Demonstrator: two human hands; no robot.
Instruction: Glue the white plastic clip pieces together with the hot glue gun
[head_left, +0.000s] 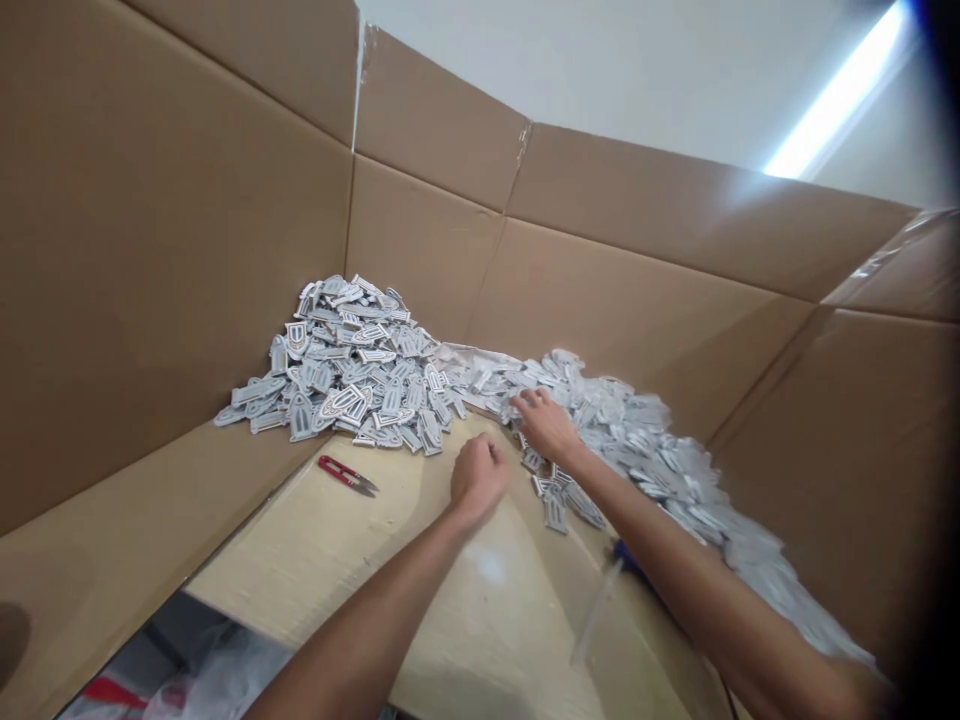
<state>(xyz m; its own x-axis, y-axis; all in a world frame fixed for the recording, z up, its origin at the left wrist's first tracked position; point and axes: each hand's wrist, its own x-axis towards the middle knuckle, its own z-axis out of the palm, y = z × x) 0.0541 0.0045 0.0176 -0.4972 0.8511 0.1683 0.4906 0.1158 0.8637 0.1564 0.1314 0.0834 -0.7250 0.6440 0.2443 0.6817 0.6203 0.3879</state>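
My left hand point(480, 478) is closed just above the board, its fingers curled in. Whatever it may hold is hidden from me. Farther right, my right hand point(549, 428) reaches to the near edge of a pile of plastic-wrapped grey pieces point(622, 420), fingers apart and a little bent. Beneath its wrist lie several loose grey shield-shaped badges point(555, 510) with striped faces. A tall heap of similar grey badges point(360, 365) stands to the left of both hands. Red-handled thread snips point(347, 475) rest on the board left of my left hand.
Tall cardboard walls point(600, 290) enclose the pale work board point(300, 560). Partly under my right forearm lies a blue object point(628, 558) beside a translucent rod point(598, 612). Clear plastic point(232, 670) shows below the board's lower left edge. The wrapped pile runs along the right wall.
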